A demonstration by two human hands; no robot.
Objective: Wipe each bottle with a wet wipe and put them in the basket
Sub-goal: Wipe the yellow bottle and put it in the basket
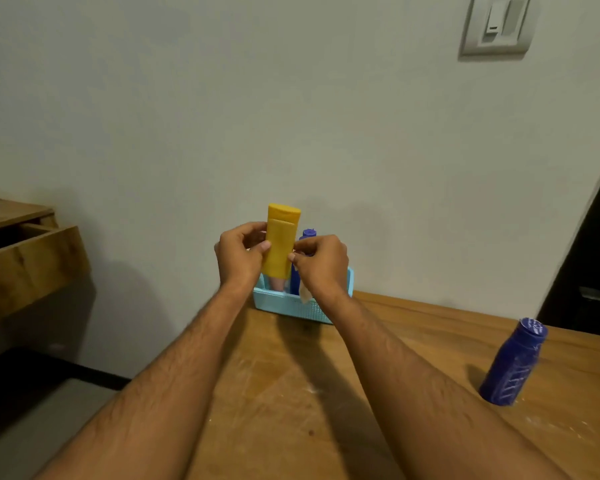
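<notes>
A yellow bottle (280,242) is showing above a light-blue dotted-texture basket (293,307), two dark-blue bottles (511,363) (308,234) are showing, and the table (378,375) is looking brown wood-grained.

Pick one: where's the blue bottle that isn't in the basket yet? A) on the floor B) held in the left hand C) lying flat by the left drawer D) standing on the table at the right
D: the blue bottle stands on the wooden table at the right, apart from the basket, while both hands hold the yellow bottle.
</notes>
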